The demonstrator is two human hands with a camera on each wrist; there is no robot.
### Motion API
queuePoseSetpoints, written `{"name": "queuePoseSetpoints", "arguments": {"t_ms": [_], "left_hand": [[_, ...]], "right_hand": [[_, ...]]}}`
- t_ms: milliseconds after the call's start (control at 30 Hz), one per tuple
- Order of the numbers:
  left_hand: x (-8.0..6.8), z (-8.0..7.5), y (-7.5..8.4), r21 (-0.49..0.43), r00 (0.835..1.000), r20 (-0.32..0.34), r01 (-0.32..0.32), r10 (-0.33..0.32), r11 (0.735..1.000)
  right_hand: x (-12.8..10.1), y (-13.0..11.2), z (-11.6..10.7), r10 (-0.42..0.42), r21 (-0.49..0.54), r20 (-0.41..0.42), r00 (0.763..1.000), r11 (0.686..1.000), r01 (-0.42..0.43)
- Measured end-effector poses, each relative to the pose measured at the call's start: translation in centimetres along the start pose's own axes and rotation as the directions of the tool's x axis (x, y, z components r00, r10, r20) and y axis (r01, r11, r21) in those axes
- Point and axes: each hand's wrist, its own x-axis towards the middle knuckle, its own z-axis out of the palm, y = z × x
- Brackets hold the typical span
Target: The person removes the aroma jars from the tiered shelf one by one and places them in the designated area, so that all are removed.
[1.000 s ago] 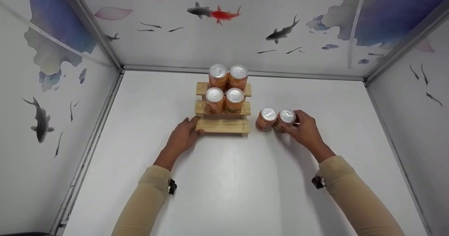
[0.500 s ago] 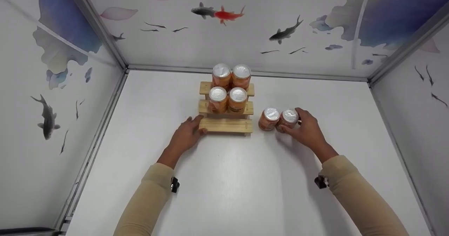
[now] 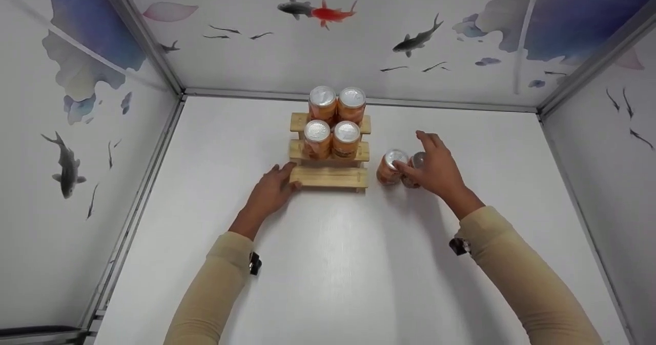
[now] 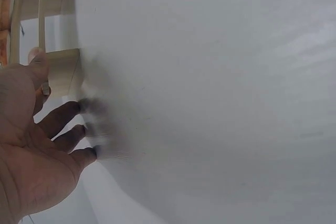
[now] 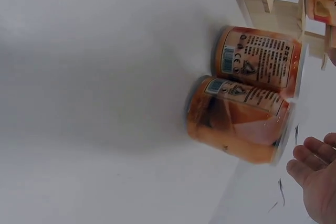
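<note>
Beside the wooden rack [image 3: 328, 177], two loose cans [image 3: 390, 166] stand together; my right hand [image 3: 435, 168] hovers spread over them, my left hand [image 3: 270, 194] flat, steadying. Next I'd say: grip one.

Left hand [image 3: 270, 194] flat, fingers [image 4: 68, 113] relaxed, right hand [image 3: 435, 168] raised, fingers spread, both arms outstretched

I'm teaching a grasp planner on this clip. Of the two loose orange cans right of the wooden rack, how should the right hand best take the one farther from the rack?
Probably by its round side wall, from above and the right. The can stands upright, touching its neighbour on the rack side, so that flank is blocked. The right hand hovers over it, fingers open.
</note>
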Motion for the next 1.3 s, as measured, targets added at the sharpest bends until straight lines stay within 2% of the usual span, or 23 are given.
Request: {"name": "queuePoseSetpoints", "arguments": {"t_ms": [300, 600, 933, 1067, 1300], "left_hand": [[0.2, 0.2, -0.2, 0.005, 1.000, -0.017, -0.016, 0.016, 1.000], [0.2, -0.1, -0.2, -0.009, 1.000, -0.022, -0.015, 0.015, 1.000], [0.2, 0.1, -0.1, -0.012, 1.000, -0.021, -0.009, 0.009, 1.000], [0.2, 0.1, 0.0, -0.015, 1.000, -0.025, -0.006, 0.005, 1.000], [0.1, 0.0, 0.1, 0.004, 1.000, 0.003, 0.028, -0.028, 1.000]], "right_hand": [[1.7, -4.4, 1.1, -0.059, 0.014, 0.012, 0.998, 0.998, 0.059], [3.3, -7.9, 2.8, -0.134, 0.095, 0.003, 0.991, 0.987, 0.133], [4.2, -10.0, 4.0, -0.174, 0.197, 0.004, 0.985, 0.966, 0.170], [4.4, -10.7, 4.5, -0.172, 0.229, -0.021, 0.985, 0.958, 0.172], [4.7, -11.3, 5.2, -0.150, 0.280, -0.052, 0.987, 0.947, 0.158]]}}
